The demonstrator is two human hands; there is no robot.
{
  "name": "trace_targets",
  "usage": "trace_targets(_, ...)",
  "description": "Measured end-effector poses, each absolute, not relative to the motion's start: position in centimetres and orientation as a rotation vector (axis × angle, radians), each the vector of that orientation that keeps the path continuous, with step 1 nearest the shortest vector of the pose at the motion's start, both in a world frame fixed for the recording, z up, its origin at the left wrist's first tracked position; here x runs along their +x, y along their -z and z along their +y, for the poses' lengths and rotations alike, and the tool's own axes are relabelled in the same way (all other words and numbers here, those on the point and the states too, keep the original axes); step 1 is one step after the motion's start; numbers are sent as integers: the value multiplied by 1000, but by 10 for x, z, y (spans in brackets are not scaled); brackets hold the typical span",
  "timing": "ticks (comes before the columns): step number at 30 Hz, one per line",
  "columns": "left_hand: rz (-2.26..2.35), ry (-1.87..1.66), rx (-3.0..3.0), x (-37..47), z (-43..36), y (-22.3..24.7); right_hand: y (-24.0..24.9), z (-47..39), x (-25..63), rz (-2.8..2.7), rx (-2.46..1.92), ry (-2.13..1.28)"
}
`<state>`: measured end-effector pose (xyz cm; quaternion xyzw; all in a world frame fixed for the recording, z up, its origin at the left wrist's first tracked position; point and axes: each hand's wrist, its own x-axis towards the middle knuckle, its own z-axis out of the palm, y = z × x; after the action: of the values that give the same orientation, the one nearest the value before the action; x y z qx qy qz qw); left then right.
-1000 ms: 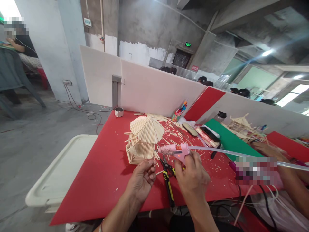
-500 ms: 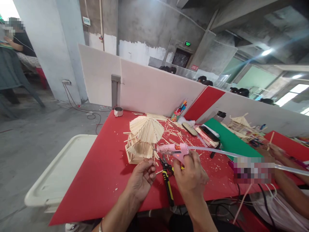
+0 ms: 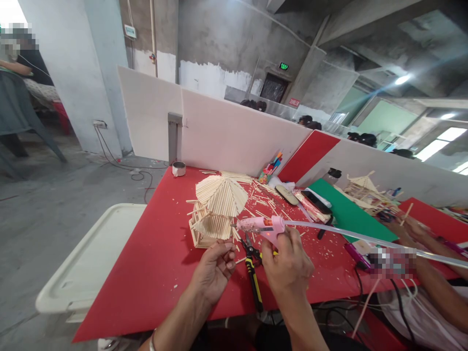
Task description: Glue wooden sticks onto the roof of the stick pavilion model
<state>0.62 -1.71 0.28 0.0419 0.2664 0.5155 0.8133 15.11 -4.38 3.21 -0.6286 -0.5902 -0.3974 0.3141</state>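
My right hand (image 3: 288, 263) grips a pink hot glue gun (image 3: 261, 225), and a long clear glue stick (image 3: 336, 233) runs out of its back to the right. The gun's nozzle points left, at the right side of a small pavilion model (image 3: 215, 207) made of pale wooden sticks, with a peaked roof. Just in front of the model is my left hand (image 3: 216, 273), thumb and fingertips pinched together; whatever they hold, if anything, is too small to make out. Pliers with black and yellow handles (image 3: 253, 282) lie between my hands, partly under the gun.
Loose sticks (image 3: 237, 176) and scraps litter the red table (image 3: 146, 253). Behind stand a tape roll (image 3: 179, 168), a pen holder (image 3: 266, 174) and a phone (image 3: 317, 202). A green board (image 3: 351, 214) lies to the right, near a co-worker's hands (image 3: 405, 226). A white partition (image 3: 234, 134) backs the table.
My hands, the glue gun and the model stay almost in place; the view has shifted very slightly. At the far left, a person's arm has moved a little.
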Motion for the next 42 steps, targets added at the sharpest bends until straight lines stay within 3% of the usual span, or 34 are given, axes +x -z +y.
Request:
trace_targets(18, 670, -1208, 14, 23, -16, -13, -28, -42, 151, -1553, -1673, 1067)
trace_targets(42, 802, -1174, 10, 28, -5, -39, -16, -44, 173, -1439, -1618, 830)
